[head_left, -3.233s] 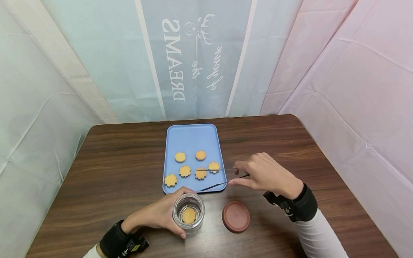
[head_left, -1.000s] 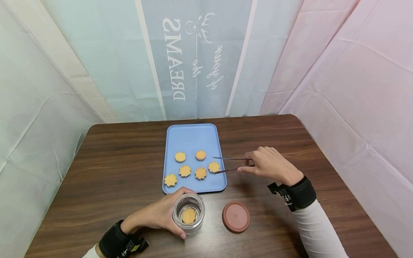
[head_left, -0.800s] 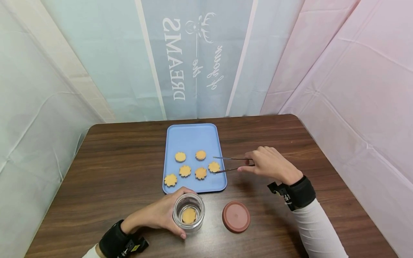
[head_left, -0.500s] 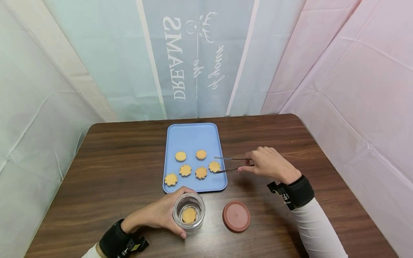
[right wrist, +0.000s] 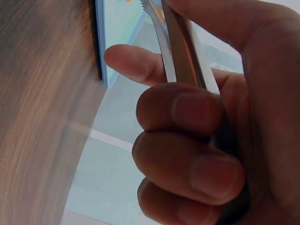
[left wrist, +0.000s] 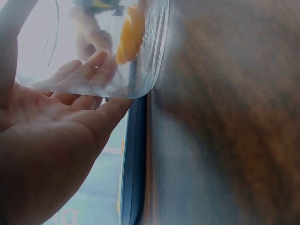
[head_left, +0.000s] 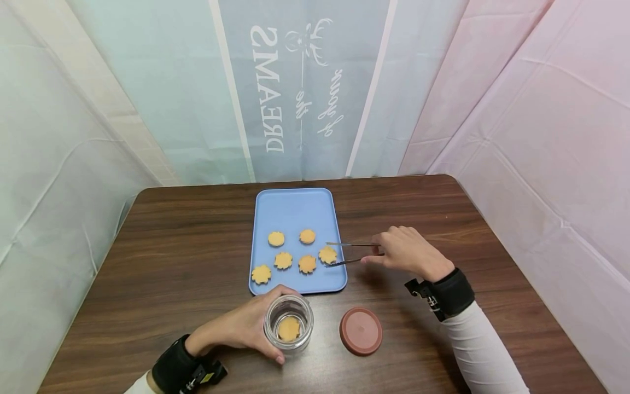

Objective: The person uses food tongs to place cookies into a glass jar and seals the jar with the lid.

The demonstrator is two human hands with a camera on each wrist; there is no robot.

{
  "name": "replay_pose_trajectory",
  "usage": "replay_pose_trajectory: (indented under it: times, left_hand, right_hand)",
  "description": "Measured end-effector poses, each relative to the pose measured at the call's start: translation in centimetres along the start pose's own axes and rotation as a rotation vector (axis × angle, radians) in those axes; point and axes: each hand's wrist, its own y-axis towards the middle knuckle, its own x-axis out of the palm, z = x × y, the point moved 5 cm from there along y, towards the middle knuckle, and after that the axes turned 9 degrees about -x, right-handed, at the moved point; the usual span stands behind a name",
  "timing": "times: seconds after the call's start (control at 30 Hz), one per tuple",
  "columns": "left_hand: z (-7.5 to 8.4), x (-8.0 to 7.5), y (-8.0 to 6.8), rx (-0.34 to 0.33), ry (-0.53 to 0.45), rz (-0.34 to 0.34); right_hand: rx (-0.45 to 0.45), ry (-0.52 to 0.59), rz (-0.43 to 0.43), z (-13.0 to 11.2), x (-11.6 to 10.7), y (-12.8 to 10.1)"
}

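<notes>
In the head view my left hand point(head_left: 251, 331) grips a glass jar point(head_left: 309, 328) from its left side, the jar's open mouth facing up. A flower-shaped cookie point(head_left: 289, 329) lies at the bottom of the jar. The left wrist view shows that same cookie point(left wrist: 131, 35) through the clear wall. My right hand point(head_left: 408, 251) holds metal tongs point(head_left: 351, 261), fingers curled round them in the right wrist view. The tong arms are spread, one on the far side and one on the near side of the rightmost cookie point(head_left: 327, 255) on the blue tray point(head_left: 290, 210).
Several more cookies point(head_left: 307, 265) lie on the near half of the tray. A reddish-brown lid point(head_left: 361, 331) rests on the wooden table point(head_left: 187, 246) to the right of the jar. Hanging cloth point(head_left: 315, 137) encloses the table's back and sides.
My right hand and the tongs have moved right and away, from over the middle cookie to the rightmost one. Lately they have shifted slightly nearer. The left hand and jar stay put.
</notes>
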Motion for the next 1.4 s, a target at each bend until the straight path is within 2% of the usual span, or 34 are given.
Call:
replay_pose_trajectory:
  times: [0.27,0.7,0.93,1.4]
  left_hand:
    - [0.0,0.0,0.0,0.010,0.018,0.005]
    - [0.0,0.0,-0.1,-0.013,-0.024,0.000]
    - [0.0,0.0,-0.1,-0.010,0.002,0.004]
    - [0.0,0.1,-0.1,-0.021,-0.007,0.000]
  right_hand:
    - [0.023,-0.020,-0.009,0.2,0.4,0.1]
    - [0.013,-0.028,-0.011,0.1,1.1,0.3]
    - [0.016,-0.027,-0.014,0.1,1.3,0.4]
    - [0.000,-0.046,0.005,0.0,1.4,0.4]
